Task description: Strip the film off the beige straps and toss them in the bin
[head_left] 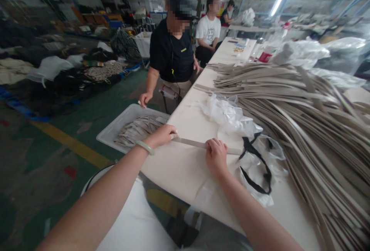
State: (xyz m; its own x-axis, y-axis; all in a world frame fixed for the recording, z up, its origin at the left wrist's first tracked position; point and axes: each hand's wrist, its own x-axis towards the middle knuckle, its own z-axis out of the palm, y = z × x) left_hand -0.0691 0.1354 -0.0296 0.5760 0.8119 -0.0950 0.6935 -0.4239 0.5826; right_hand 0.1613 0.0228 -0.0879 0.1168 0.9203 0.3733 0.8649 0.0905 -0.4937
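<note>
A flat grey-beige strap [190, 142] lies across the near part of the pale table [185, 170]. My left hand [163, 134], with a pale bracelet at its wrist, pinches the strap's left end near the table edge. Farther right, my right hand [216, 154] is closed over the same strap, its fingers bent and pressed on it. Beyond that hand the strap runs on to a black band [256, 185] lying on clear plastic.
Many long grey-beige straps [289, 116] cover the table's right side, beside crumpled clear plastic [228, 114]. A white bin [108, 129] of straps stands left of the table. A person in black [170, 54] reaches toward it; others sit farther back.
</note>
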